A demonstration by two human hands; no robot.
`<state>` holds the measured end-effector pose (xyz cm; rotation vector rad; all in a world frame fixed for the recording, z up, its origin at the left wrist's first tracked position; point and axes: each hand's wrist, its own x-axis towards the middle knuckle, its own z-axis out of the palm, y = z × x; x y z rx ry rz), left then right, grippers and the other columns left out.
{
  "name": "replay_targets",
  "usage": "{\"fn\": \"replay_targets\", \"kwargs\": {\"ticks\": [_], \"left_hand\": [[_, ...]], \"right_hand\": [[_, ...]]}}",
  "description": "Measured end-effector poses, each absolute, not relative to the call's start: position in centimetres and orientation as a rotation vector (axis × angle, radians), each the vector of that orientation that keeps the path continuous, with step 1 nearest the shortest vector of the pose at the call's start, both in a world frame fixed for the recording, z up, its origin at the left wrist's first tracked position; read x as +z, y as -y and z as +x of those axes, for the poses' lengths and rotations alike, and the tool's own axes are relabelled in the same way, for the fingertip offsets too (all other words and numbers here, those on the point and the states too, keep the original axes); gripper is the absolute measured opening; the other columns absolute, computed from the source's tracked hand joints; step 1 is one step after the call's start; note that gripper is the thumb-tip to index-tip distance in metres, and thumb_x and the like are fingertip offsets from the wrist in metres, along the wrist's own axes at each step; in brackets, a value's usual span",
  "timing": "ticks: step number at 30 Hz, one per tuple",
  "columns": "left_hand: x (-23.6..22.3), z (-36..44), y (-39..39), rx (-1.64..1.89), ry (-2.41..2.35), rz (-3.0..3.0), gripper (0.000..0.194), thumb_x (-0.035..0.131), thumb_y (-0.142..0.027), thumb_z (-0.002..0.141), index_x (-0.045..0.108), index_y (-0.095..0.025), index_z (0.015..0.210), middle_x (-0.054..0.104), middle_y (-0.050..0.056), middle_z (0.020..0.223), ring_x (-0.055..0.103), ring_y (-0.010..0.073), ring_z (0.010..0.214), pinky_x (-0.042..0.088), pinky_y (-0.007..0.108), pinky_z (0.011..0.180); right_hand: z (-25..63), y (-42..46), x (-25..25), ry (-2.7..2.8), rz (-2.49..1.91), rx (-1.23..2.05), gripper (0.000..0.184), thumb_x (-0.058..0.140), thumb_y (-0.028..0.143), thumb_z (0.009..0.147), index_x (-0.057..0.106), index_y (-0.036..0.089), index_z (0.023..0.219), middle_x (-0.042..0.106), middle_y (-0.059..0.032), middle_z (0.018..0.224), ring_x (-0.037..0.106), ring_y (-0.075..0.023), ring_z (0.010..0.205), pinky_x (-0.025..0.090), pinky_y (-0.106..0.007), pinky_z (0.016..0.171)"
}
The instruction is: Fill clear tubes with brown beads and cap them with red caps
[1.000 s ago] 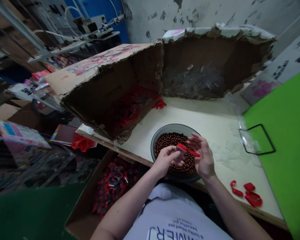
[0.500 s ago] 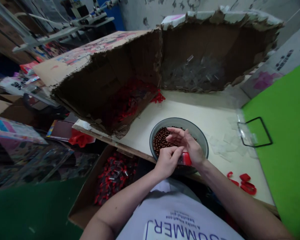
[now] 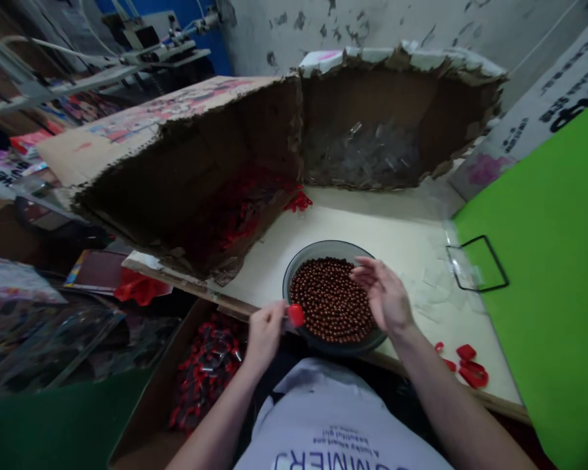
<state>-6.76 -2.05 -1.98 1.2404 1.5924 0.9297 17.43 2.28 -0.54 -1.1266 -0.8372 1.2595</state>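
Observation:
My left hand point(image 3: 266, 333) is closed on a small clear container with a red cap point(image 3: 295, 315), just off the left rim of a grey bowl point(image 3: 294, 254). Its clear part is mostly hidden by my fingers and blurred. Brown, shiny round beads point(image 3: 330, 300) fill much of the bowl. Over the bowl's right side is my right hand point(image 3: 385, 294), its fingers apart and slightly curled, with nothing seen in them. Below my left hand, a carton point(image 3: 142, 408) on the floor side holds many similar red-capped clear containers point(image 3: 210, 362).
On the table point(image 3: 333, 219), one cut-open cardboard box point(image 3: 186, 150) holds red pieces; another box point(image 3: 392, 91) holds clear containers. Loose red parts point(image 3: 470, 369) lie near the right front edge. A black wire frame point(image 3: 506, 267) stands by the green panel point(image 3: 553, 261).
My hands have moved apart. The left has carried the red-capped container left, away from the bowl's middle toward the carton. My right hand stays over the bowl, and more beads show.

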Motion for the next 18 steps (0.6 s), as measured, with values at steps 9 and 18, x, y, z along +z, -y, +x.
{"fn": "replay_targets", "kwargs": {"ticks": [9, 18], "left_hand": [[-9.8, -24.5, 6.5, 0.185, -2.426, 1.138, 0.041, 0.048, -0.041, 0.083, 0.061, -0.016, 0.113, 0.068, 0.015, 0.108, 0.063, 0.0336, 0.107, 0.047, 0.039, 0.088], [-9.6, -20.5, 4.0, 0.492, -2.251, 1.321, 0.04, 0.044, -0.034, 0.088, 0.06, -0.018, 0.121, 0.065, 0.007, 0.124, 0.059, 0.0216, 0.118, 0.042, 0.032, 0.103]], "right_hand": [[33.1, -6.7, -14.3, 1.79, -2.059, 0.296, 0.044, 0.047, 0.044, 0.083, 0.066, 0.014, 0.111, 0.069, -0.0165, 0.105, 0.063, -0.03, 0.096, 0.046, -0.046, 0.088], [34.6, -7.7, -16.2, 1.843, -1.997, 0.196, 0.043, 0.043, 0.052, 0.083, 0.064, 0.022, 0.105, 0.068, -0.015, 0.095, 0.065, -0.032, 0.089, 0.051, -0.044, 0.079]]}}
